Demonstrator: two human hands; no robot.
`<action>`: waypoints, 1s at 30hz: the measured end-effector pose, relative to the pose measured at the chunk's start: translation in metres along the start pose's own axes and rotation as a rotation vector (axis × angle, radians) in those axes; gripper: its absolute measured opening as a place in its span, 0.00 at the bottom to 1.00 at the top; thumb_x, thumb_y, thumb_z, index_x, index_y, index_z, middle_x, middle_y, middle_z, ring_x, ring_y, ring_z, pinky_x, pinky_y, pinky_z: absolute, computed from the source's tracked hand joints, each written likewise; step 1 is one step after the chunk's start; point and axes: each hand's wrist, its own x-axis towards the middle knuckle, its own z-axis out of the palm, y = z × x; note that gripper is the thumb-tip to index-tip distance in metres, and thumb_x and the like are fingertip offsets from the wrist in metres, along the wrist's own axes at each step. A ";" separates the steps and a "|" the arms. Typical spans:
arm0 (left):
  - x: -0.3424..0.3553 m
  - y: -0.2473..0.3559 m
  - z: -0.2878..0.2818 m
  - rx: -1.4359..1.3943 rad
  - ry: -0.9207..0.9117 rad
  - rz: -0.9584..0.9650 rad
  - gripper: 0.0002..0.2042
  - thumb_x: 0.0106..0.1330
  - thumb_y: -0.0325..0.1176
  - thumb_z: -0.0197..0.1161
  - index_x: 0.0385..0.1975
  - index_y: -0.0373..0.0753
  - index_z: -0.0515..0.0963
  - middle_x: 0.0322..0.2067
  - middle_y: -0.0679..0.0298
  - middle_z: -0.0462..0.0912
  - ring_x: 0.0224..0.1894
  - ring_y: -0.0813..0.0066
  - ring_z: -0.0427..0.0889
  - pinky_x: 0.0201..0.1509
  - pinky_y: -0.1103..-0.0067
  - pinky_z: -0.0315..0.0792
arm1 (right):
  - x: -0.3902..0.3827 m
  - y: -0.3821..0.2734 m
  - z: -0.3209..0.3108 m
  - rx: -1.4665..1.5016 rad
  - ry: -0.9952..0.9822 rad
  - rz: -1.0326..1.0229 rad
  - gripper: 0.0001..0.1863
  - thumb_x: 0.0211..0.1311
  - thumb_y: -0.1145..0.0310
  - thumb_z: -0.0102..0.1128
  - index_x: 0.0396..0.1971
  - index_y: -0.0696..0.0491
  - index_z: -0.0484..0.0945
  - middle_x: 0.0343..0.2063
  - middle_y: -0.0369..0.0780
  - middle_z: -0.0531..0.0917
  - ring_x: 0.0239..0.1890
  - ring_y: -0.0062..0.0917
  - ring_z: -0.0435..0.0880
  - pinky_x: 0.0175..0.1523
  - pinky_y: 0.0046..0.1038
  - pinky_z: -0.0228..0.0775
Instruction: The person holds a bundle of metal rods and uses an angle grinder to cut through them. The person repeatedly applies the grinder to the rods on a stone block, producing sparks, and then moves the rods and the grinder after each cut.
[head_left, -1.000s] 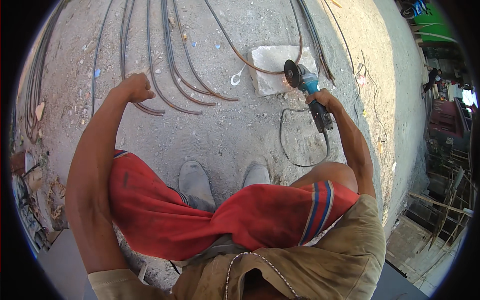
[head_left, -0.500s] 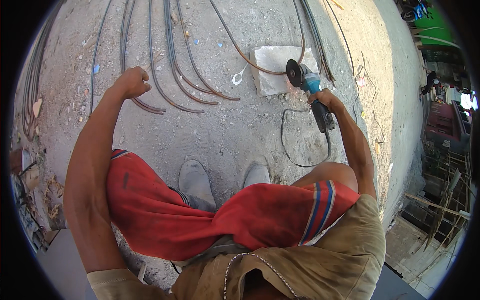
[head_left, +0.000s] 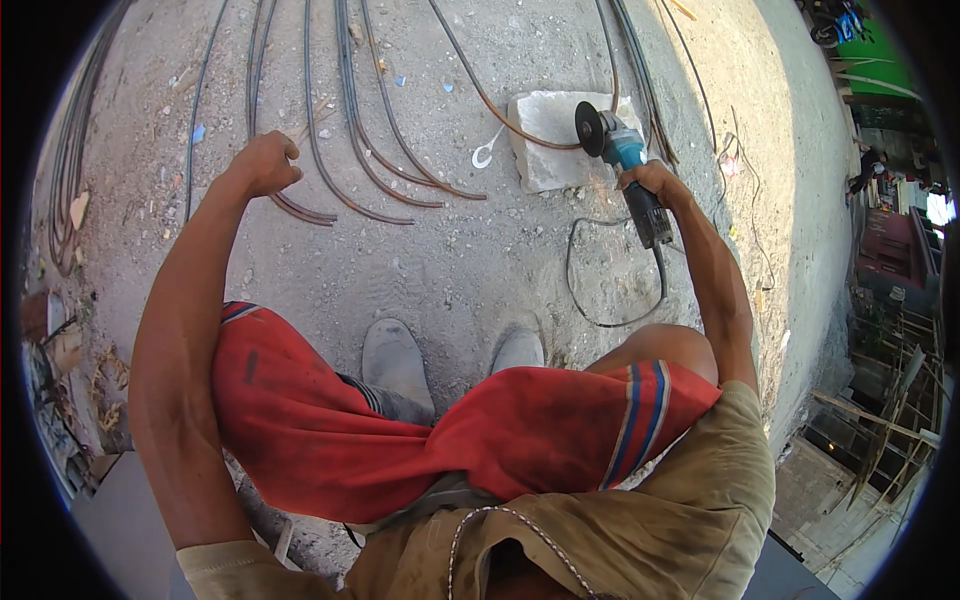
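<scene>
My right hand (head_left: 652, 180) is wrapped round the body of a teal and black angle grinder (head_left: 628, 152), its dark disc at the far left end. The disc is over a pale stone block (head_left: 550, 173), across which a thin metal rod (head_left: 495, 112) curves; the disc hides part of that rod. On the left, my left hand (head_left: 266, 164) is curled closed over a pair of rods (head_left: 254, 85). Their bent ends show below the hand. Whether the fingers grip them is hidden.
More bent rods (head_left: 350, 100) lie on the dusty ground, with a coil (head_left: 68, 200) at far left. The grinder's black cord (head_left: 570, 270) loops near my boots (head_left: 394, 352). A white ring-ended piece (head_left: 485, 155) lies left of the block. Wooden poles (head_left: 880, 410) stand at far right.
The grinder's disc has moved slightly farther from me over the stone block. My left hand stays in nearly the same place. The whole view has shifted a little.
</scene>
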 end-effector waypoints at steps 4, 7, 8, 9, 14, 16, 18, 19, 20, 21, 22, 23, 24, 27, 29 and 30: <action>-0.006 -0.005 -0.001 0.021 0.007 -0.025 0.18 0.49 0.35 0.65 0.38 0.31 0.79 0.40 0.46 0.80 0.46 0.54 0.78 0.52 0.70 0.71 | 0.004 -0.003 0.011 -0.025 -0.020 -0.019 0.14 0.32 0.68 0.68 0.23 0.59 0.79 0.19 0.40 0.78 0.17 0.27 0.75 0.22 0.28 0.67; 0.001 0.005 -0.001 0.010 0.024 -0.015 0.18 0.49 0.35 0.65 0.37 0.31 0.79 0.39 0.46 0.80 0.46 0.53 0.79 0.52 0.70 0.71 | -0.002 0.004 0.001 -0.008 -0.002 -0.030 0.14 0.31 0.68 0.67 0.23 0.59 0.80 0.20 0.41 0.79 0.17 0.27 0.76 0.24 0.28 0.67; 0.002 0.007 -0.002 0.005 0.031 -0.024 0.18 0.49 0.35 0.65 0.37 0.31 0.79 0.39 0.46 0.80 0.45 0.53 0.79 0.52 0.70 0.71 | -0.003 0.005 0.001 0.006 -0.008 -0.043 0.14 0.31 0.69 0.67 0.23 0.59 0.80 0.20 0.41 0.79 0.18 0.27 0.76 0.24 0.28 0.68; 0.003 0.007 -0.001 0.005 0.030 -0.024 0.18 0.49 0.35 0.65 0.37 0.31 0.79 0.39 0.46 0.80 0.45 0.53 0.79 0.52 0.70 0.71 | -0.004 0.006 0.002 0.007 -0.008 -0.043 0.14 0.31 0.69 0.67 0.23 0.59 0.80 0.20 0.41 0.79 0.18 0.27 0.76 0.24 0.28 0.68; 0.005 0.008 0.001 -0.008 0.047 -0.006 0.17 0.48 0.35 0.64 0.37 0.31 0.79 0.39 0.46 0.80 0.46 0.53 0.78 0.52 0.70 0.71 | -0.011 0.008 0.000 -0.020 -0.032 -0.042 0.14 0.32 0.68 0.66 0.23 0.60 0.80 0.21 0.42 0.80 0.18 0.27 0.77 0.24 0.28 0.68; 0.005 0.006 0.001 -0.007 0.043 -0.004 0.17 0.48 0.34 0.64 0.37 0.31 0.79 0.39 0.46 0.80 0.46 0.53 0.78 0.52 0.70 0.71 | -0.013 0.007 0.001 -0.033 -0.026 -0.038 0.14 0.32 0.68 0.66 0.23 0.60 0.80 0.20 0.41 0.79 0.18 0.27 0.77 0.24 0.28 0.68; 0.005 0.005 0.001 -0.008 0.037 0.002 0.17 0.48 0.34 0.64 0.37 0.31 0.79 0.39 0.46 0.80 0.46 0.53 0.78 0.52 0.70 0.71 | -0.012 0.011 0.000 -0.047 -0.018 -0.031 0.14 0.32 0.68 0.66 0.23 0.60 0.80 0.20 0.41 0.79 0.18 0.27 0.76 0.24 0.28 0.68; 0.005 0.005 0.001 -0.009 0.035 0.005 0.17 0.47 0.34 0.64 0.37 0.31 0.79 0.39 0.46 0.80 0.46 0.53 0.78 0.52 0.70 0.71 | -0.012 0.013 0.000 -0.033 -0.015 -0.020 0.14 0.32 0.68 0.66 0.22 0.61 0.80 0.20 0.41 0.79 0.18 0.27 0.76 0.24 0.28 0.68; 0.004 0.004 0.001 -0.010 0.034 0.006 0.17 0.47 0.34 0.64 0.36 0.31 0.80 0.39 0.46 0.80 0.45 0.53 0.78 0.52 0.70 0.71 | -0.013 0.012 0.001 -0.020 -0.015 -0.012 0.14 0.32 0.68 0.66 0.22 0.61 0.80 0.20 0.41 0.79 0.17 0.27 0.76 0.23 0.28 0.68; 0.003 0.004 0.001 -0.010 0.034 0.004 0.17 0.47 0.34 0.64 0.36 0.31 0.80 0.39 0.46 0.80 0.45 0.53 0.78 0.52 0.70 0.71 | -0.015 0.010 0.002 -0.020 -0.016 -0.012 0.14 0.32 0.68 0.66 0.22 0.61 0.80 0.20 0.41 0.79 0.17 0.27 0.76 0.23 0.28 0.68; 0.002 0.004 0.000 -0.014 0.036 -0.003 0.17 0.47 0.34 0.64 0.36 0.31 0.79 0.39 0.46 0.80 0.45 0.53 0.78 0.52 0.70 0.71 | -0.016 0.009 0.002 -0.009 -0.024 0.021 0.14 0.33 0.68 0.66 0.22 0.60 0.80 0.20 0.41 0.79 0.17 0.26 0.76 0.23 0.28 0.68; 0.001 0.004 0.000 -0.020 0.038 -0.008 0.17 0.47 0.33 0.64 0.36 0.31 0.79 0.39 0.46 0.80 0.45 0.52 0.78 0.52 0.70 0.71 | -0.018 0.008 0.001 0.001 -0.029 0.055 0.13 0.33 0.69 0.66 0.22 0.60 0.80 0.20 0.41 0.79 0.17 0.26 0.76 0.23 0.28 0.68; 0.002 0.003 0.002 -0.021 0.038 -0.007 0.17 0.47 0.33 0.64 0.36 0.31 0.79 0.39 0.46 0.80 0.45 0.52 0.78 0.52 0.70 0.71 | -0.018 0.009 0.001 0.000 -0.028 0.055 0.13 0.33 0.69 0.66 0.22 0.60 0.80 0.20 0.41 0.79 0.17 0.26 0.76 0.23 0.28 0.68; 0.003 0.000 0.003 -0.034 0.051 -0.012 0.17 0.46 0.32 0.64 0.37 0.31 0.79 0.39 0.45 0.80 0.45 0.53 0.79 0.52 0.70 0.71 | -0.016 0.013 0.002 0.017 -0.042 -0.018 0.12 0.34 0.69 0.66 0.22 0.60 0.80 0.20 0.41 0.79 0.17 0.25 0.76 0.23 0.27 0.68; 0.003 0.003 0.002 -0.030 0.042 -0.013 0.17 0.46 0.31 0.63 0.37 0.31 0.79 0.39 0.45 0.80 0.45 0.53 0.79 0.52 0.70 0.71 | -0.011 0.021 0.000 -0.063 -0.018 0.013 0.12 0.34 0.69 0.66 0.21 0.60 0.80 0.20 0.41 0.79 0.17 0.25 0.76 0.22 0.27 0.68; 0.004 0.004 0.002 -0.032 0.043 -0.009 0.17 0.46 0.31 0.63 0.37 0.31 0.79 0.39 0.45 0.80 0.45 0.53 0.79 0.52 0.70 0.71 | -0.009 0.028 -0.004 -0.064 -0.013 0.015 0.12 0.34 0.69 0.66 0.21 0.60 0.80 0.20 0.41 0.79 0.17 0.25 0.76 0.22 0.27 0.68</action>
